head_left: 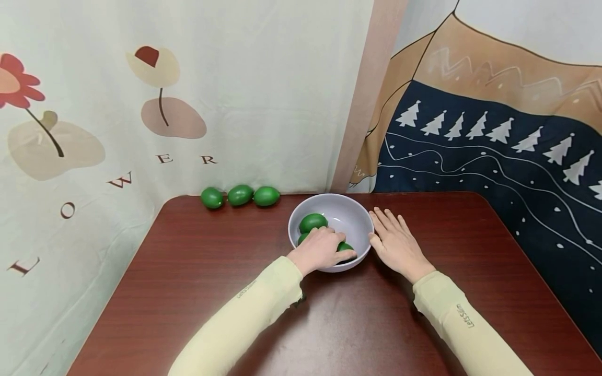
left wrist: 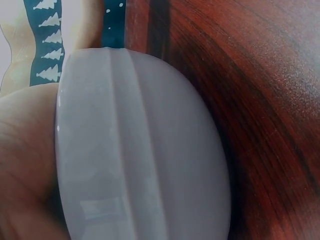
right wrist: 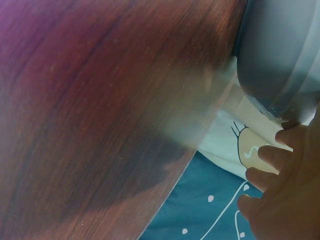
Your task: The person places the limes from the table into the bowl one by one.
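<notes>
My left hand (head_left: 320, 248) reaches over the near rim into a pale purple bowl (head_left: 352, 222). Between its thumb and fingers shows a green lime (head_left: 346, 247), which it grips. A second lime (head_left: 303, 238) is partly covered by that hand, and a third lime (head_left: 312, 223) lies further back in the bowl. In the left wrist view the bowl's outer wall (left wrist: 145, 145) hides the fingers. With fingers straight, my right hand (head_left: 397, 245) rests at the bowl's right side, touching the rim. The right wrist view shows its fingertips beside the bowl (right wrist: 280, 55).
Three more limes sit in a row at the table's back edge: a left one (head_left: 212, 198), a middle one (head_left: 240, 195) and a right one (head_left: 266, 196). Behind the dark red wooden table (head_left: 211, 250) hang printed curtains (head_left: 273, 94).
</notes>
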A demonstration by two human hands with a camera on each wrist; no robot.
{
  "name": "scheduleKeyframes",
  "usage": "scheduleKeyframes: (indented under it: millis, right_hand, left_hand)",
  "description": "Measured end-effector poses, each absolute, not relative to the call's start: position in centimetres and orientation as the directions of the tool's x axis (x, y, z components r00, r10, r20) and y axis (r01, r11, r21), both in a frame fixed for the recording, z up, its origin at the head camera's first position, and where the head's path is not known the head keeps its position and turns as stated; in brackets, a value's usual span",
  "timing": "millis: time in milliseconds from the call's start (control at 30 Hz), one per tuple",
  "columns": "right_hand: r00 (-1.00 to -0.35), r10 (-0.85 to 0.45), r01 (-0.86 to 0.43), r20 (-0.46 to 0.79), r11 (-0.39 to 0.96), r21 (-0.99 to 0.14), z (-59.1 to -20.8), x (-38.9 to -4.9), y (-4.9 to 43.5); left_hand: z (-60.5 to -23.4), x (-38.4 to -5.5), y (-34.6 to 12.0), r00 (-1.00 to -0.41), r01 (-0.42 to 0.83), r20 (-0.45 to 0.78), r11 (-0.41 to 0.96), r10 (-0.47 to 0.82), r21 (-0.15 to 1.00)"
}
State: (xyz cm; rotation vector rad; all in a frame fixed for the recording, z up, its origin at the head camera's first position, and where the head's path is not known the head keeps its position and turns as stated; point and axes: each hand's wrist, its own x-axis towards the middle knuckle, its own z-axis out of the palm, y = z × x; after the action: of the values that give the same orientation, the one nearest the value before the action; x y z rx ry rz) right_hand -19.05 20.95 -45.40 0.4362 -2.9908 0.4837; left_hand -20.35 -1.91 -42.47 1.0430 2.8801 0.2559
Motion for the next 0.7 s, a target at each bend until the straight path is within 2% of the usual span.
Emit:
scheduleKeyframes:
  millis: [367,700]
  right_hand:
    - [-0.959,-0.261,-0.283,0.113,0.912,-0.297,-45.52,-19.05,20.95]
    - [-0.960,-0.258,-0.280,0.113,0.911,-0.302,-45.51,-18.99,20.93]
  left_hand:
    - [-42.20,-20.21,-2.00,-0.778,0.617,-0.028,0.771,0.628,0.159]
    - [-41.80,-20.02,-2.33,-0.759,0.644,0.009,0.750,0.651,0.149]
